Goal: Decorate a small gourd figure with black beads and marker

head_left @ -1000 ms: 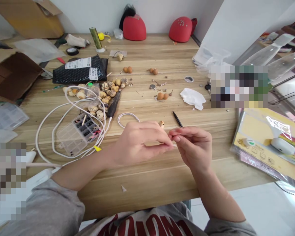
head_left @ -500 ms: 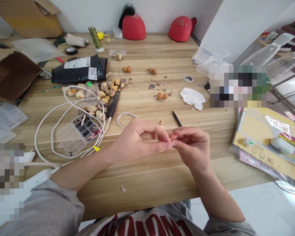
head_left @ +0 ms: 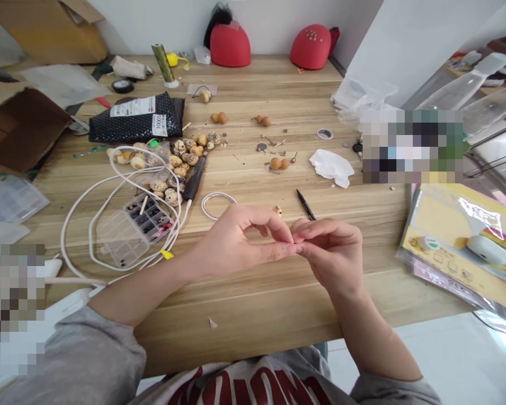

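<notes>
My left hand (head_left: 248, 239) and my right hand (head_left: 335, 247) meet over the front of the table, each pinched with thumb against forefinger. Their fingertips touch; whatever lies between them is too small to make out. Just beyond the right fingers a black pen (head_left: 305, 203) lies on the wood. A small pale bead-like piece (head_left: 277, 211) sits behind the left fingers. Further back rests a small brown gourd (head_left: 279, 163) beside thin metal bits and a crumpled white tissue (head_left: 332, 167).
At left lie a compartment box (head_left: 147, 216), looped white cable (head_left: 90, 233), a dark handheld tool (head_left: 195, 179) and many-patterned small gourds (head_left: 189, 158). A black parcel (head_left: 135, 119) stands behind. Packaged yellow sheets (head_left: 438, 225) are at right. Two red domes (head_left: 230, 46) sit by the wall.
Both hands stay pinched together in nearly the same place. The right fingers have shifted slightly against the left ones, and the whole view has drifted a little.
</notes>
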Tool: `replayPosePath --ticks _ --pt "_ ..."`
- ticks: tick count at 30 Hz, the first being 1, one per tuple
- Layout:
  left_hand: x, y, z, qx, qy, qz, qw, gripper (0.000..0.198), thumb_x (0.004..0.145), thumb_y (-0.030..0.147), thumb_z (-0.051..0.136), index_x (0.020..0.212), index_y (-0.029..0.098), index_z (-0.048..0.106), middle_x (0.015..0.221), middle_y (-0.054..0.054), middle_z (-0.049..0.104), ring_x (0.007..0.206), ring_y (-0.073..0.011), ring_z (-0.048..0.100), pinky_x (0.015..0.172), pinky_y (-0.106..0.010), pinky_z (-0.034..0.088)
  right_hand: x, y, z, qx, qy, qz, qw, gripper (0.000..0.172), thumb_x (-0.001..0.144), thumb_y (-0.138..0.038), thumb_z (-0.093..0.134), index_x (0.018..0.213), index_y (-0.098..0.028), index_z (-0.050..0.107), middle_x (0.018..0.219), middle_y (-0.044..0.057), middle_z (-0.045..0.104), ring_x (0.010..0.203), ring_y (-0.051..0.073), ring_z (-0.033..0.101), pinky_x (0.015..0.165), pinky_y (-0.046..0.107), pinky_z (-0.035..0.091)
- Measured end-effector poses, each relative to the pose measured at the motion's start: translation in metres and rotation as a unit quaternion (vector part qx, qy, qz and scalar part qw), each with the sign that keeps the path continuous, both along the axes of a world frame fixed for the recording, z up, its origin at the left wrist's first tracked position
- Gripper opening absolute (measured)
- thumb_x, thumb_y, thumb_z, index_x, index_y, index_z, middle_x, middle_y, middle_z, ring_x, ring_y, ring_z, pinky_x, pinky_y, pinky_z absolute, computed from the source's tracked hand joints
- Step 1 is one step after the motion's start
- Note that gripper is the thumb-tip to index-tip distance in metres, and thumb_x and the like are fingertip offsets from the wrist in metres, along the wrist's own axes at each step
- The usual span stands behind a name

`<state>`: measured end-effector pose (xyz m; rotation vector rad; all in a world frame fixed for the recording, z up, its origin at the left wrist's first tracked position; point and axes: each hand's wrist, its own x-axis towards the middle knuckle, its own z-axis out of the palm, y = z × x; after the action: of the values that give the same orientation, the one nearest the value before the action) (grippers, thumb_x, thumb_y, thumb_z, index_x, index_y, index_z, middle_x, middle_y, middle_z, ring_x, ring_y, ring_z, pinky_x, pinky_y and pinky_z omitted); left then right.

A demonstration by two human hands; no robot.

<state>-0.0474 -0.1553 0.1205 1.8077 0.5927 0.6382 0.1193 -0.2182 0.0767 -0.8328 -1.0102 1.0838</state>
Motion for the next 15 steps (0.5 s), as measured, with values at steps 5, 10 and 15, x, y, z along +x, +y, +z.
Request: replayPosePath --ticks 5,10,15 --pt "0.0004 -0.0002 -0.0005 0.001 -0.004 0.016 1.000 0.016 0.075 0.031 0.069 0.074 0.014 0.068 0.072 -0.002 0.069 0.069 -0.0115 0.060 0.070 -0.025 0.048 0.0006 -0.0005 -0.0004 -0.008 0.010 0.003 1.000 0.019 0.064 -0.010 0.079 0.075 -0.024 0.072 0.072 0.000 0.074 0.069 0.016 0.068 0.061 0.030 0.057" --pt "0.0000 0.0005 -0.0015 -0.005 0.003 0.007 1.000 0.018 0.076 0.033 0.068 0.075 0.015 0.069 0.074 -0.004 0.070 0.071 -0.0132 0.062 0.070 -0.026 0.048 0.0015 -0.0006 0.0003 -0.025 0.011 0.000 1.000 0.017 0.063 -0.014 0.080 0.074 -0.023 0.071 0.071 0.000 0.073 0.068 0.017 0.068 0.061 0.031 0.057" --pt "0.0004 0.0002 -0.0007 -0.001 0.012 0.011 1.000 0.016 0.076 0.031 0.069 0.074 0.015 0.070 0.075 -0.003 0.070 0.070 -0.0124 0.061 0.069 -0.025 0.048 0.0015 0.0005 0.0002 -0.022 0.013 0.004 1.000 0.018 0.062 -0.014 0.081 0.072 -0.023 0.069 0.068 -0.001 0.071 0.067 0.015 0.066 0.060 0.030 0.056"
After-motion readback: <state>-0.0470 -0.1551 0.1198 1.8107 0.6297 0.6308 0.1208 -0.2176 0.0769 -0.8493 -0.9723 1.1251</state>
